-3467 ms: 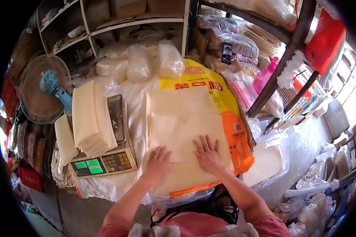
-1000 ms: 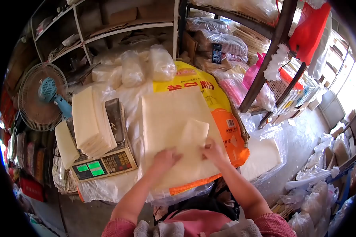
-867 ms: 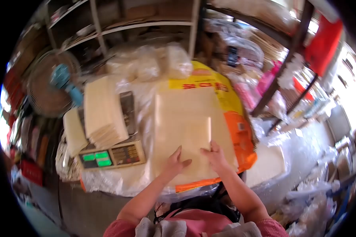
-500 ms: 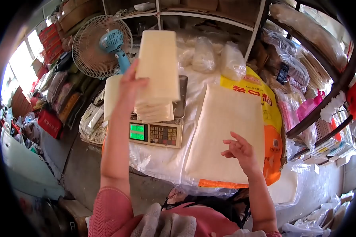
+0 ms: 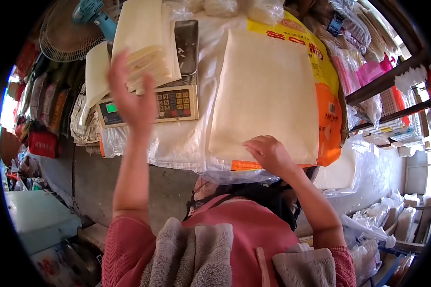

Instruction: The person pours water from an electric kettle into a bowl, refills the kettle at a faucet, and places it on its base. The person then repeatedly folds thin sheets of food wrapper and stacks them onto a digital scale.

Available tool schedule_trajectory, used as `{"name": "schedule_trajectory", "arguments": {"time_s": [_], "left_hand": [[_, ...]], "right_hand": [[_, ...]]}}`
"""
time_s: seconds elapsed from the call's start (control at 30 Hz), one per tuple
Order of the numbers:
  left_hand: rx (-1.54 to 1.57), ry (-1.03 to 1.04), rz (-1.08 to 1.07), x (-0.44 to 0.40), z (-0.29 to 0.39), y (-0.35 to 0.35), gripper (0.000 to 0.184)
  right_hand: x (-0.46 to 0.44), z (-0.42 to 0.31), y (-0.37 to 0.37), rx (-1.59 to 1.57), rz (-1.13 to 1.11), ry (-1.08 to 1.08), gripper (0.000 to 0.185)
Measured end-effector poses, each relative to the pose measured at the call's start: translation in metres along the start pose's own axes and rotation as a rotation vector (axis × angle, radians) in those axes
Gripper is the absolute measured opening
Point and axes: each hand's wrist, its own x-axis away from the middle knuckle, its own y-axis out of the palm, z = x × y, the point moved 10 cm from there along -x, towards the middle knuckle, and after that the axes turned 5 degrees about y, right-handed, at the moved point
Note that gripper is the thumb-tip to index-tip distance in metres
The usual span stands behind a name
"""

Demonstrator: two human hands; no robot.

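My left hand [image 5: 131, 98] is lifted over the front of a digital scale [image 5: 179, 103], blurred, fingers apart and holding nothing. Folded cream sheets [image 5: 141, 28] lie in a pile on the scale's dark metal pan [image 5: 187, 45]. Some of their layered edges fan out behind my hand. On the table's right side, a flat stack of large cream sheets [image 5: 266, 95] is spread out. At its lower edge rests my right hand [image 5: 273, 155], fingers curled together and touching the sheets; whether an edge is pinched between them is hidden.
Under the sheets lies a yellow and orange printed sack [image 5: 328, 115] on the plastic-covered table [image 5: 177, 150]. A blue fan [image 5: 88, 9] stands at the far left. Clear plastic bags [image 5: 266, 10] sit at the back. Metal shelf bars [image 5: 383, 86] and bagged goods border the right.
My left hand has let go of the folded cream sheets, now on the scale, and drawn back. My right hand has come down to the flat stack's lower edge. The view has tilted downward.
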Motion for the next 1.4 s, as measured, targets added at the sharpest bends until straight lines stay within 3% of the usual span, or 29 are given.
{"name": "schedule_trajectory", "arguments": {"time_s": [0.13, 0.23, 0.3, 0.33, 0.37, 0.4, 0.43, 0.5, 0.57, 0.6, 0.7, 0.73, 0.77, 0.8, 0.83, 0.9, 0.93, 1.0, 1.1, 1.13, 1.23, 1.27, 1.37, 1.4], "left_hand": [[0.178, -0.265, -0.336, 0.098, 0.009, 0.052, 0.049], [0.267, -0.177, -0.439, 0.145, 0.033, 0.069, 0.066], [0.226, -0.145, -0.524, 0.165, 0.056, 0.081, 0.087], [0.161, -0.122, -0.650, 0.181, 0.058, 0.089, 0.091], [-0.060, -0.141, -0.872, 0.197, 0.059, 0.099, 0.091], [-0.068, -0.156, -0.917, 0.213, 0.055, 0.107, 0.081], [-0.086, -0.034, -0.945, 0.209, 0.063, 0.107, 0.070], [0.018, 0.127, -1.249, 0.236, 0.069, 0.140, 0.065], [0.120, -0.043, -1.223, 0.233, 0.074, 0.153, 0.067], [0.175, -0.120, -1.207, 0.229, 0.076, 0.156, 0.067], [0.034, -0.066, -1.151, 0.217, 0.085, 0.155, 0.067], [0.000, -0.009, -1.102, 0.224, 0.084, 0.157, 0.066], [0.001, 0.021, -1.133, 0.227, 0.086, 0.158, 0.067], [-0.010, 0.028, -1.152, 0.226, 0.087, 0.160, 0.067], [-0.029, 0.028, -1.170, 0.226, 0.088, 0.162, 0.067], [-0.061, 0.048, -1.180, 0.225, 0.090, 0.163, 0.065], [-0.086, 0.052, -1.185, 0.224, 0.090, 0.164, 0.064], [-0.095, 0.057, -1.193, 0.222, 0.090, 0.166, 0.062], [-0.095, 0.053, -1.196, 0.221, 0.091, 0.166, 0.062], [-0.091, 0.052, -1.191, 0.220, 0.091, 0.166, 0.063], [-0.003, -0.007, -1.188, 0.215, 0.085, 0.165, 0.072], [0.084, -0.116, -1.182, 0.215, 0.076, 0.169, 0.076], [0.510, -0.270, -0.633, 0.147, 0.077, 0.138, 0.081], [0.391, -0.225, -0.570, 0.131, 0.082, 0.134, 0.059]], "right_hand": [[-0.005, -0.027, 0.036, 0.410, -0.105, -0.206, 0.007], [-0.007, -0.028, 0.058, 0.586, -0.184, -0.295, 0.006], [-0.016, -0.001, 0.049, 0.357, -0.133, -0.100, 0.006], [-0.022, 0.015, 0.043, 0.235, -0.116, -0.017, 0.007], [-0.026, 0.054, 0.020, -0.002, 0.000, 0.250, 0.008], [-0.021, 0.097, 0.002, -0.238, 0.105, 0.521, 0.010], [-0.016, 0.102, -0.016, -0.440, 0.139, 0.608, 0.016], [-0.007, 0.084, -0.007, -0.504, 0.042, 0.566, 0.027], [-0.011, 0.009, -0.001, 0.108, 0.006, 0.045, 0.038], [-0.008, 0.006, 0.012, 0.368, -0.028, 0.056, 0.040], [-0.020, 0.044, 0.016, 0.408, -0.081, 0.027, 0.040], [-0.022, 0.080, -0.005, 0.189, -0.158, 0.501, 0.032], [-0.034, 0.104, -0.027, 0.318, -0.031, 0.294, 0.027], [-0.053, 0.096, -0.070, 0.513, 0.197, -0.047, 0.023], [-0.088, 0.107, -0.133, 0.286, 0.110, 0.218, 0.022], [-0.128, 0.185, -0.298, 0.418, 0.618, 0.107, 0.027], [-0.121, 0.062, -0.337, 0.408, 0.796, 0.107, 0.025], [-0.111, -0.026, -0.400, 0.625, 0.868, 0.110, 0.024], [-0.073, -0.106, -0.361, 0.566, 0.923, -0.049, 0.023], [-0.061, -0.105, -0.329, 0.557, 0.816, -0.199, 0.021], [-0.024, -0.090, -0.201, 0.910, 0.442, -0.246, 0.028], [-0.014, -0.086, -0.171, 0.711, 0.372, -0.317, 0.032], [0.020, -0.049, -0.084, 0.609, 0.152, -0.296, 0.046], [0.025, -0.037, -0.067, 0.583, 0.140, -0.223, 0.048]]}}
